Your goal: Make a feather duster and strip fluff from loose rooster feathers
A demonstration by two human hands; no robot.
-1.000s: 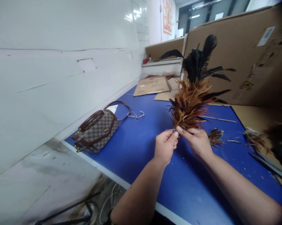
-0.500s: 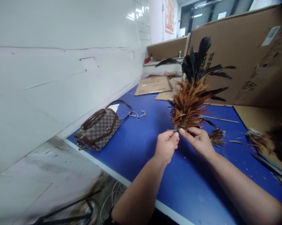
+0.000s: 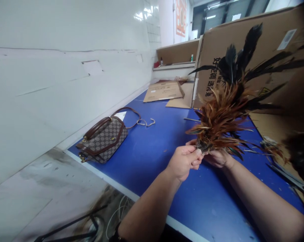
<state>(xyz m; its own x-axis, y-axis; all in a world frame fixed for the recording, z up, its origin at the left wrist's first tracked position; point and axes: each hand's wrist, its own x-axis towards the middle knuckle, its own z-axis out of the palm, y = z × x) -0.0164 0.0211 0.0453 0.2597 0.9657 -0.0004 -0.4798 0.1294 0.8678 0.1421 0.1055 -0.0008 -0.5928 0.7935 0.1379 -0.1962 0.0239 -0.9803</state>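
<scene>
A bundle of feathers (image 3: 221, 124), rust-brown at its base with long black plumes fanning out above, is held up over the blue table. My left hand (image 3: 184, 161) is closed in a pinch at its narrow bottom end. Beneath the feathers, my right hand (image 3: 218, 158) is turned palm up and grips the same end from the right. Feathers and the left hand cover some of its fingers. Part of a thin stick (image 3: 191, 119) shows on the table behind the bundle.
A patterned handbag (image 3: 106, 139) lies at the table's left side, near a tangled cord (image 3: 146, 122). Flat cardboard (image 3: 164, 91) is at the back. A large carton (image 3: 242, 43) stands behind the feathers. Loose feathers (image 3: 274, 148) and a dark feather pile (image 3: 300, 154) are at right.
The bundle has moved right and tips further to the right, closer to me. My right hand has turned from above the base to palm up beneath it; the left keeps its pinch.
</scene>
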